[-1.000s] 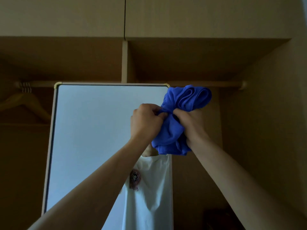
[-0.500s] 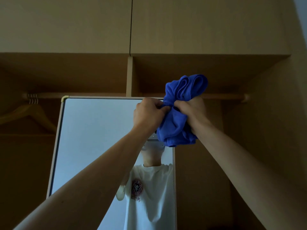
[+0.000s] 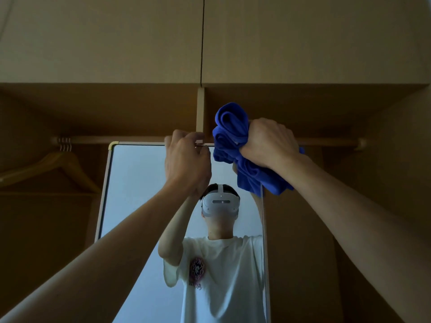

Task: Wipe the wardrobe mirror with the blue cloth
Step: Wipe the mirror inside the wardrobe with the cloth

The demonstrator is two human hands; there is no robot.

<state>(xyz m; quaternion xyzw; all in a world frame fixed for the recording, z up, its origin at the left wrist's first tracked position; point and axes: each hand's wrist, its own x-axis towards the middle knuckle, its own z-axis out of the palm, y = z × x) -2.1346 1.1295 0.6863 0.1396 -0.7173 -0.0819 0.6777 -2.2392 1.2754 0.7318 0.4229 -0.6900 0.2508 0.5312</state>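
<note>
Grip of right hand (image 3: 268, 143) bunches soft blue cloth (image 3: 231, 127).

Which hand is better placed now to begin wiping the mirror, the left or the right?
The right hand: its grip holds the bunched blue cloth at the mirror's top right corner, so it can probably wipe at once. The left hand holds no cloth; its fingers curl at the mirror's top edge.

The mirror (image 3: 144, 194) stands in the wardrobe (image 3: 384, 171), its top edge just below the rail (image 3: 116, 140). A hanger (image 3: 53, 164) hangs on the rail, left of the mirror. The left hand (image 3: 186, 164) is at the mirror's top edge; the right hand (image 3: 270, 143) holds the cloth (image 3: 231, 136) at its top right corner.
</note>
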